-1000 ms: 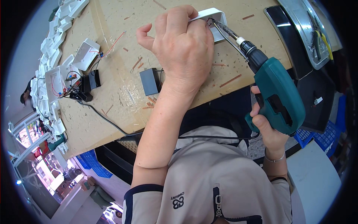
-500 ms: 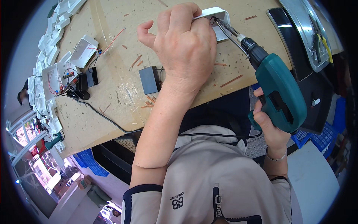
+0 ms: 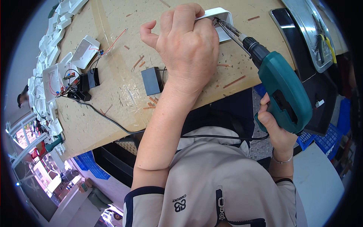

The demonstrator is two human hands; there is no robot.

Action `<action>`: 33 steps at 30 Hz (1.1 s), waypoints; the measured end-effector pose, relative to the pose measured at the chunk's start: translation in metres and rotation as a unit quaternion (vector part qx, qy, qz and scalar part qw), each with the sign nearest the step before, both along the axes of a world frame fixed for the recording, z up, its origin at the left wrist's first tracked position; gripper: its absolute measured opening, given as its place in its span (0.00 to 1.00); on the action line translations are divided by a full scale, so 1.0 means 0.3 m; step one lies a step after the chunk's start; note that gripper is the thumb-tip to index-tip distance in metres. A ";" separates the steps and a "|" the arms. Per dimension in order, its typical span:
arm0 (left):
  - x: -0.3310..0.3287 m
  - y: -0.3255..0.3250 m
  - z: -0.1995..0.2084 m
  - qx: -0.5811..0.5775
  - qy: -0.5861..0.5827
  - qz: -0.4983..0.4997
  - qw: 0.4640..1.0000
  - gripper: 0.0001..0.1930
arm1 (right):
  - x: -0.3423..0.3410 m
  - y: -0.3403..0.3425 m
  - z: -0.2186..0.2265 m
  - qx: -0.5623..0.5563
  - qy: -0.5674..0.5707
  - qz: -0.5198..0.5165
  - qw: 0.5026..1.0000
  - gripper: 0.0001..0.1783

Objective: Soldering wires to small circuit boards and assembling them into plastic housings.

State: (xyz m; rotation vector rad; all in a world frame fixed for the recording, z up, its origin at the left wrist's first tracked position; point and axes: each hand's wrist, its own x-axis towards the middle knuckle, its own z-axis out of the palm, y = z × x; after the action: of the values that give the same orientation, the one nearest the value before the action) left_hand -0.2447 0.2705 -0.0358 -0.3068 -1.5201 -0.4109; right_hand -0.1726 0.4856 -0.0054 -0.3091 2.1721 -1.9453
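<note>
My left hand (image 3: 189,49) is closed on a white open plastic box (image 3: 223,13) at the table's far side, with its thumb sticking out to the left. My right hand (image 3: 275,128) grips the handle of a green soldering gun (image 3: 285,89). The gun's metal tip and the thin tube beside it reach into the box next to my left fingers. What the tip touches in there is hidden. A dark grey block (image 3: 152,81) with a black cable lies by my left forearm.
White boxes with red wires (image 3: 51,85) and black blocks stand at the left, before piled white boxes (image 3: 47,49). Short brown sticks (image 3: 234,81) lie scattered on the table. A phone (image 3: 291,38) and a clear tray (image 3: 325,45) with pliers are at the right. The gun's black cable (image 3: 227,137) crosses my lap.
The soldering gun has tilted a little, its front end shifting slightly up and left. My right hand and wrist have moved slightly right. The left hand has stayed nearly still.
</note>
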 end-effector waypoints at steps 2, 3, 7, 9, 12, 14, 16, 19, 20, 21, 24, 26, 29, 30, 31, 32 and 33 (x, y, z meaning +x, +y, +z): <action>0.093 0.092 0.199 0.092 -0.626 0.171 0.755 0.03 | -0.013 0.007 -0.006 0.011 0.020 0.010 1.000 0.20; 0.103 0.079 0.176 0.093 -0.625 0.174 0.756 0.03 | -0.009 0.004 -0.002 0.010 0.022 0.012 1.000 0.20; 0.114 0.037 0.062 -0.007 -0.390 0.153 0.908 0.03 | -0.001 0.010 -0.001 0.019 0.017 0.004 1.000 0.20; 0.071 0.018 0.008 -0.001 -0.368 0.140 0.919 0.03 | -0.002 0.008 0.003 0.016 0.014 0.003 1.000 0.19; -0.026 -0.029 -0.080 -0.001 -0.029 0.019 0.999 0.03 | -0.005 -0.002 0.007 0.014 0.005 0.012 1.000 0.19; -0.029 -0.030 -0.082 -0.016 -0.022 0.036 0.999 0.03 | -0.004 0.004 0.002 0.017 0.005 0.012 1.000 0.21; -0.033 -0.027 -0.067 -0.016 -0.018 0.034 0.999 0.03 | -0.003 0.003 -0.001 0.011 0.011 0.011 1.000 0.21; 0.071 0.030 0.034 -0.010 -0.223 0.098 0.970 0.03 | -0.007 0.003 -0.003 -0.005 0.014 0.012 1.000 0.22; 0.113 0.048 0.077 -0.003 -0.420 0.163 0.893 0.03 | -0.007 0.002 -0.003 -0.015 0.015 0.018 1.000 0.23; 0.078 0.030 0.033 -0.003 -0.419 0.163 0.893 0.03 | -0.007 0.005 -0.005 -0.015 0.015 0.019 1.000 0.23; 0.018 -0.012 -0.040 -0.012 -0.042 0.039 0.998 0.03 | -0.007 0.017 -0.012 0.031 0.046 0.080 0.995 0.28; 0.114 0.048 0.079 0.007 -0.427 0.163 0.890 0.03 | -0.009 0.026 -0.016 0.038 0.058 0.087 0.994 0.29; -0.018 -0.026 -0.024 -0.010 -0.028 0.030 0.999 0.03 | 0.003 -0.002 -0.003 -0.001 0.028 0.026 0.999 0.23; 0.009 -0.008 -0.021 -0.010 -0.029 0.029 0.999 0.03 | 0.002 -0.001 -0.004 -0.001 0.028 0.025 0.999 0.23; 0.063 0.052 0.095 0.040 -0.325 0.098 0.940 0.03 | -0.002 0.010 -0.012 0.008 0.028 0.021 0.999 0.22; 0.101 0.077 0.168 0.083 -0.586 0.166 0.789 0.03 | -0.001 0.010 -0.010 0.014 0.031 0.025 0.999 0.22; 0.068 0.052 0.101 0.083 -0.585 0.166 0.789 0.03 | -0.001 0.008 -0.007 0.014 0.032 0.025 0.999 0.22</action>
State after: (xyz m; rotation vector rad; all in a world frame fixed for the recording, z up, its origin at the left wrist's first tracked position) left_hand -0.2244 0.2861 -0.0056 0.4773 -2.6736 -0.4672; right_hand -0.1728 0.4880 -0.0076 -0.4224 2.2060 -1.9026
